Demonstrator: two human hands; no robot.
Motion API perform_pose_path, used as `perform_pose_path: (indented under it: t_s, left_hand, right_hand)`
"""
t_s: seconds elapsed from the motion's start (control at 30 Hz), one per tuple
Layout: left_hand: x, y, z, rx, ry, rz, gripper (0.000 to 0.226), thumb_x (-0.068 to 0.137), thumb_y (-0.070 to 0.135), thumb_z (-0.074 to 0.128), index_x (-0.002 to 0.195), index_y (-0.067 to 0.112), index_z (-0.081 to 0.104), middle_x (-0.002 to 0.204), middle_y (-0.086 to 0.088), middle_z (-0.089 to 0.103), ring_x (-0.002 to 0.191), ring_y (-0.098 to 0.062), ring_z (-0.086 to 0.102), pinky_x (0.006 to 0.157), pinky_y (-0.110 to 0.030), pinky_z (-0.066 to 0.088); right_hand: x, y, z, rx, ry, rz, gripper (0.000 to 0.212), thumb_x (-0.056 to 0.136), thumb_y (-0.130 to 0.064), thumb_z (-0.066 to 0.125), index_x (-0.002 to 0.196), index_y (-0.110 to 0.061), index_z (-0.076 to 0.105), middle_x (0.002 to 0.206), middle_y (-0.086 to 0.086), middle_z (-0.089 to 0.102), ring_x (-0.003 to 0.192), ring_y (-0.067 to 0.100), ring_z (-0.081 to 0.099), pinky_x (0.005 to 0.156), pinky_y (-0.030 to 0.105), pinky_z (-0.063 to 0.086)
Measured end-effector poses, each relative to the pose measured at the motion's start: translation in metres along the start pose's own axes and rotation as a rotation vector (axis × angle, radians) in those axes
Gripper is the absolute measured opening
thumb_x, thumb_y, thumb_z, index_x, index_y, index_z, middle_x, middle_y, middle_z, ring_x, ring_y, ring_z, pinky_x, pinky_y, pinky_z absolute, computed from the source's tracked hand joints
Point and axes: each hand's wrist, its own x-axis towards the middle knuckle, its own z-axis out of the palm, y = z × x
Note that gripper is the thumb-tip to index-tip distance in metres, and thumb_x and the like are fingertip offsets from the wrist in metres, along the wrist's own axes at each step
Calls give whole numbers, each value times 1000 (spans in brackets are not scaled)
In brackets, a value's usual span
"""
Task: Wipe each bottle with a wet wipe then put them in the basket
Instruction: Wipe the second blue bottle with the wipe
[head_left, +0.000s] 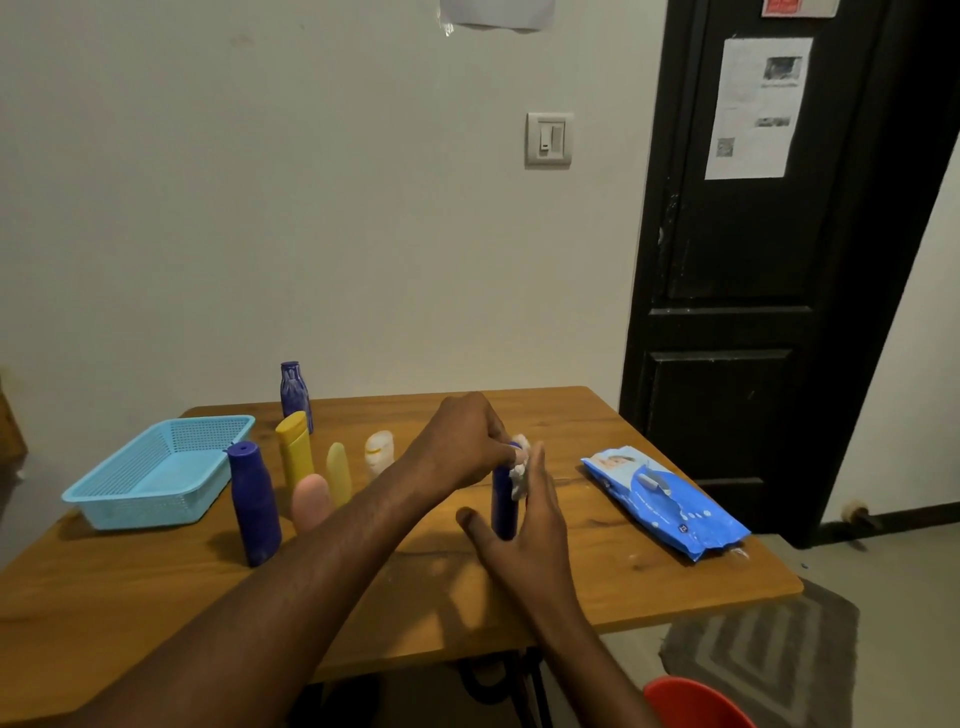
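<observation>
One dark blue bottle (503, 506) is standing upright on the wooden table (649, 582); our left hand (462, 441) is pinching its top while our right hand (524, 525), fingers straight, is pressing the wet wipe (521, 467) against it. We should be steadying it firmly and wiping all around.

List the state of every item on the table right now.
basket: empty
centre blue bottle: upright, wipe at its top
wet wipe: bunched, pinched by left hand
right hand: open, fingers straight beside centre blue bottle
wipes pack: lying flat
near blue bottle: upright, capped
far blue bottle: upright
yellow bottle: upright
pale yellow tube: upright
pink tube: upright
white bottle: upright
</observation>
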Motion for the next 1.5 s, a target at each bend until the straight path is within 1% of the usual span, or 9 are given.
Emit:
perform_pose_path:
  t_s: [0.17, 0.3, 0.5, 0.67, 0.93, 1.13, 1.23, 1.33, 1.5]
  left_hand:
    - [0, 1, -2, -34, -21, 8, 15, 84, 22, 80, 94, 11, 81, 91, -1, 75, 73, -8, 68, 66, -24, 57]
    - [-1, -1, -2, -69, -28, 10, 16, 82, 23, 82, 91, 10, 81, 91, 0, 75, 77, -9, 69, 73, -29, 61]
    - [1, -2, -2, -69, -40, -3, 15, 82, 22, 81, 93, 12, 81, 92, 2, 75, 78, -10, 68, 71, -28, 59]
    - [2, -3, -10, -67, -87, 9, 16, 84, 18, 79, 99, 12, 81, 100, 1, 75, 83, -10, 69, 78, -33, 61]
    - [5, 0, -12, 52, -148, 28, 30, 88, 8, 70, 118, 12, 75, 121, -1, 71, 101, -8, 58, 80, -24, 43]
    - [5, -5, -12, 43, -162, 34, 33, 87, 5, 68, 119, 12, 73, 123, -1, 71, 97, -6, 55, 64, -15, 38]
    - [5, -3, -9, 38, -176, 42, 29, 88, 7, 65, 114, 12, 75, 120, 0, 72, 96, -6, 58, 69, -18, 43]
    - [2, -3, -7, 15, -144, 77, 17, 92, 20, 68, 103, 15, 79, 113, 4, 75, 86, 0, 60, 65, -15, 43]
    - [0, -9, -12, -15, -88, 75, 17, 88, 18, 74, 104, 20, 80, 109, 4, 75, 84, 0, 60, 65, -16, 43]
  right_hand:
    - [31, 8, -8, -20, -83, 7, 104, 84, -34, 83, 162, -30, 13, 145, -23, 31, 132, 0, 34, 97, 13, 36]
    - [20, 40, -7, -143, -191, 116, 68, 78, -51, 82, 133, -36, 45, 126, -10, 57, 115, 10, 57, 88, 21, 51]
    - [-17, 46, 1, -94, -147, 173, 97, 81, -51, 79, 159, -33, 25, 151, -15, 43, 137, 8, 43, 104, 26, 44]
    - [-30, 16, 11, 2, -69, 89, 109, 88, -47, 75, 163, -36, -3, 170, -15, 6, 155, 9, 16, 112, 23, 29]
    - [16, 31, 10, -2, -40, 109, 88, 86, -40, 78, 157, -32, 27, 150, -11, 45, 136, 9, 45, 76, 8, 44]
    - [-14, 52, 21, -92, -36, 172, 97, 76, -58, 78, 155, -36, 26, 144, -14, 48, 132, 10, 49, 99, 31, 54]
    - [-22, 35, 24, 12, -13, 159, 103, 84, -47, 78, 162, -35, 11, 164, -12, 27, 148, 13, 34, 111, 27, 41]
    - [-14, 15, 18, 50, -8, 89, 104, 89, -39, 76, 163, -35, 2, 169, -14, 14, 153, 9, 22, 106, 19, 33]
    - [21, 3, 2, 54, -16, -4, 91, 89, -36, 77, 161, -32, 21, 155, -17, 37, 136, -2, 34, 84, 2, 38]
